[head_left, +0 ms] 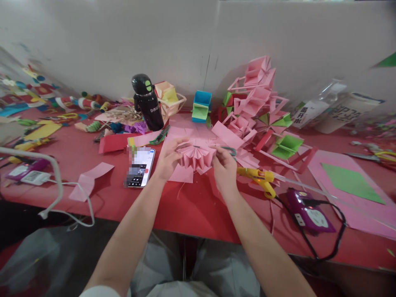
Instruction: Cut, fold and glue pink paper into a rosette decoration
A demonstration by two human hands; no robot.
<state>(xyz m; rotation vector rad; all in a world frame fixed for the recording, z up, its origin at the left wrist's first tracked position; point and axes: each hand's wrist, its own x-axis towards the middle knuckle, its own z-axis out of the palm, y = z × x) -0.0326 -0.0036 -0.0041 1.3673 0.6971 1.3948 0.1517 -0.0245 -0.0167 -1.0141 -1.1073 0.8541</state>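
Between my two hands is a pink pleated paper piece [196, 157], its folds fanned out above the red table. My left hand [168, 159] pinches its left end, and my right hand [225, 165] grips the right end. Loose pink paper sheets [182, 174] lie under and behind it. Partly hidden behind my right hand are the dark green handles of what may be scissors [231, 151]. To the right of that hand lies a yellow glue gun [258, 176]. A phone [140, 168] with a lit screen rests left of my left hand.
A black bottle [150, 107] stands at the back. Pink folded paper structures [255, 99] pile up at back right, beside a blue and green paper box [201, 108]. A purple power box [311, 212] with a black cord sits at right. A white bent tube [57, 177] crosses the left edge.
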